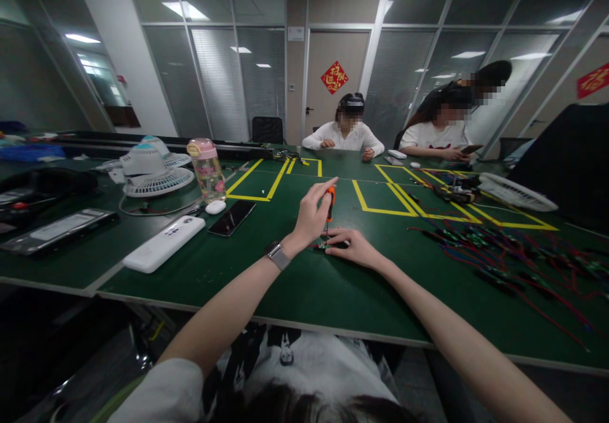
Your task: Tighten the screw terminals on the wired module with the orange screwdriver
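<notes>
My left hand is closed round the orange handle of a small screwdriver, held upright with its tip down on a small green circuit board on the green table. A watch sits on that wrist. My right hand lies on the table just right of the board, fingers pressed on it and pinning it in place. Most of the board is hidden under those fingers.
Left of my hands lie a black phone, a white power bank, a white mouse, a pink-lidded bottle and white fans. Red-wired parts are heaped on the right. Two people sit across the table, a third behind them.
</notes>
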A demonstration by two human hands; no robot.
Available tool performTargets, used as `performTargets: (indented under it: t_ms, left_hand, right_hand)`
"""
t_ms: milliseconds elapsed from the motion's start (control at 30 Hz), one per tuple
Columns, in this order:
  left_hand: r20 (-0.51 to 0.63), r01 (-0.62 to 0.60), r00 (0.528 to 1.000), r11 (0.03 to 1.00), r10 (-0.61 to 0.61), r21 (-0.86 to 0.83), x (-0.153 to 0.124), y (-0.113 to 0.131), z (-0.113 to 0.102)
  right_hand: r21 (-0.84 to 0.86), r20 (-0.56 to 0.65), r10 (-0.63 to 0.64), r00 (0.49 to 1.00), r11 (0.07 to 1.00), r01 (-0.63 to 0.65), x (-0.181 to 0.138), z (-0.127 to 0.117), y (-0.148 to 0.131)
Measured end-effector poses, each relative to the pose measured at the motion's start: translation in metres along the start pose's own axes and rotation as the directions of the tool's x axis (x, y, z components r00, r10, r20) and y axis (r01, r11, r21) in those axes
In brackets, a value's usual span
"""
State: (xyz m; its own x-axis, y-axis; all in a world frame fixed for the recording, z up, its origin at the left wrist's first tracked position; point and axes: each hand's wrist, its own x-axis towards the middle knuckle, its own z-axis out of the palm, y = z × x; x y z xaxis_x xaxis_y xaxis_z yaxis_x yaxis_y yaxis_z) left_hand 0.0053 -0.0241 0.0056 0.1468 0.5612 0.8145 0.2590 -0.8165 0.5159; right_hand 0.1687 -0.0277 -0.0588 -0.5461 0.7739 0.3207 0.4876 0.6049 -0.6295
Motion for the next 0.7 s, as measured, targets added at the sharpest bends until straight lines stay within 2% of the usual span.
performTargets:
  t_ms: [67, 267, 533, 700]
  left_hand:
    - [-0.005, 0.014, 1.0, 1.0, -0.014, -0.005, 0.0002, -0.0012, 0.0007]
    - [-0.077, 0.021, 0.997, 0.99, -0.011, 0.136, 0.0004, 0.0016, 0.0011]
    - [-0.026, 0.018, 0.999, 1.0, -0.019, -0.005, 0.0002, -0.0012, 0.0006]
    - [-0.086, 0.033, 0.996, 0.992, -0.023, 0.119, 0.001, 0.0016, 0.0]
  right_hand:
    - [-0.002, -0.001, 0.002, 1.0, 1.0, -0.002, -0.0001, -0.0003, -0.0006]
    - [0.004, -0.002, 0.001, 1.0, 1.0, -0.001, 0.0, 0.0, 0.0005]
    - [-0.012, -0.006, -0.009, 1.0, 1.0, 0.009, 0.0006, 0.0003, 0.0002]
    - [-0.004, -0.009, -0.01, 1.0, 1.0, 0.01, 0.0002, 0.0002, 0.0003]
